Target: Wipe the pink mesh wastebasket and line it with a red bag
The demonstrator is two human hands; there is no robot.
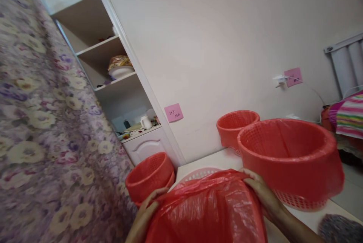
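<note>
Both my hands hold a red plastic bag (207,209) stretched over a pink mesh basket (195,175) at the bottom middle. My left hand (149,207) grips the bag's left edge, fingers curled on the rim. My right hand (262,192) presses the bag's right edge, fingers wrapped on the plastic. A larger red basket lined with a red bag (289,160) stands right beside my right hand on the white table (309,218).
Another red basket (236,126) stands behind at the table's far side, and one more (149,177) sits low at the left. A floral curtain (42,122) fills the left. White shelves (113,80) and a radiator (348,65) line the wall.
</note>
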